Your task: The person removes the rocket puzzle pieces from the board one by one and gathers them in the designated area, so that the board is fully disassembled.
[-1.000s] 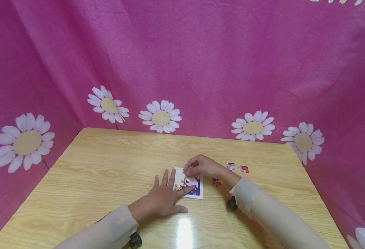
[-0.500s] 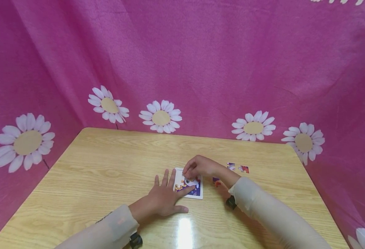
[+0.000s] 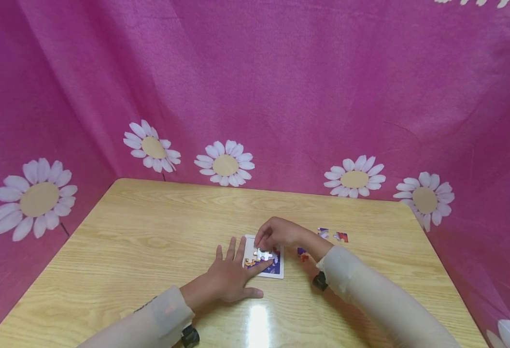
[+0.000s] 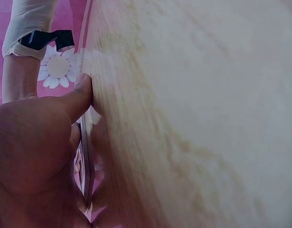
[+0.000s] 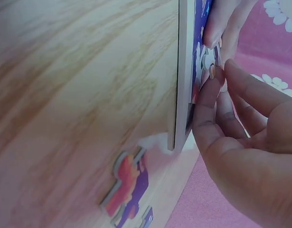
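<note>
A small jigsaw board with a white frame lies on the table, partly filled with purple and orange picture pieces. My left hand is spread flat at its left and front, index finger across the lower part of the picture. Over the board's upper part, my right hand pinches a jigsaw piece between thumb and fingers. In the right wrist view this jigsaw piece stands slightly off the board face, near a left-hand finger. The left wrist view shows the left thumb beside the board's edge.
Loose jigsaw pieces lie right of the board: a purple and white one, a red one and a purple-red one, near the right forearm. A pink curtain with daisies surrounds the wooden table.
The pinched jigsaw piece has tilted, and its face now catches white glare. My right hand has shifted slightly left; the left hand stays put.
</note>
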Available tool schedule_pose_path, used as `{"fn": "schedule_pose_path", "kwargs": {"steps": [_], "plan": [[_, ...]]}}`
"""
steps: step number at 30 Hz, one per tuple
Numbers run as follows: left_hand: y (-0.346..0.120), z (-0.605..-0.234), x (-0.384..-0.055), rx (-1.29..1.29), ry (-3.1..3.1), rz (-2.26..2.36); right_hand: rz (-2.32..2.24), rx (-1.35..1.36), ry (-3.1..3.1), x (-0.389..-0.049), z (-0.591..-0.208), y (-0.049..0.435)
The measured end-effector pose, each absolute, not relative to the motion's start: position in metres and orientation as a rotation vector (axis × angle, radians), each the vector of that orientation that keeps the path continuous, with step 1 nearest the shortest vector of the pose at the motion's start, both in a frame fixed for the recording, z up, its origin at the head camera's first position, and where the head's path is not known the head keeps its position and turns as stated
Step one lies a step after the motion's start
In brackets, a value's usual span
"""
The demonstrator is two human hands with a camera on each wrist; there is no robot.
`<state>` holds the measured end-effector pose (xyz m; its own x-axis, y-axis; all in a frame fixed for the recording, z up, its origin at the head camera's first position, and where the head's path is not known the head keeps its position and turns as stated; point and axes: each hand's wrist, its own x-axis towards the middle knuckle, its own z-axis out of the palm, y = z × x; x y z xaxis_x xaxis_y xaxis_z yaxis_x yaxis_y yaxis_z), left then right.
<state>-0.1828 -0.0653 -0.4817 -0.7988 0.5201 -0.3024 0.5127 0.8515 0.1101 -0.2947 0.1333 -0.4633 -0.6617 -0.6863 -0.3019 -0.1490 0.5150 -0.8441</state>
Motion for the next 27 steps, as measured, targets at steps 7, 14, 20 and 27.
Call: {"fn": "schedule_pose_path", "kwargs": {"steps": [7, 14, 20, 27], "plan": [[-0.0654, -0.4814, -0.1822, 0.775, 2.707, 0.040, -1.097, -0.672, 2.122, -0.2959, -0.4636, 0.1334], [-0.0654, -0.4813, -0.1816, 0.779, 2.713, 0.045, -1.091, -0.638, 2.077, -0.2989, -0.4642, 0.1370], [-0.0652, -0.4816, -0.1823, 0.780, 2.717, 0.040, -1.087, -0.642, 2.056, -0.3011, -0.4640, 0.1382], [-0.0652, -0.4826, -0.1825, 0.773, 2.715, 0.039, -1.061, -0.708, 2.043, -0.3033, -0.4622, 0.1386]]}}
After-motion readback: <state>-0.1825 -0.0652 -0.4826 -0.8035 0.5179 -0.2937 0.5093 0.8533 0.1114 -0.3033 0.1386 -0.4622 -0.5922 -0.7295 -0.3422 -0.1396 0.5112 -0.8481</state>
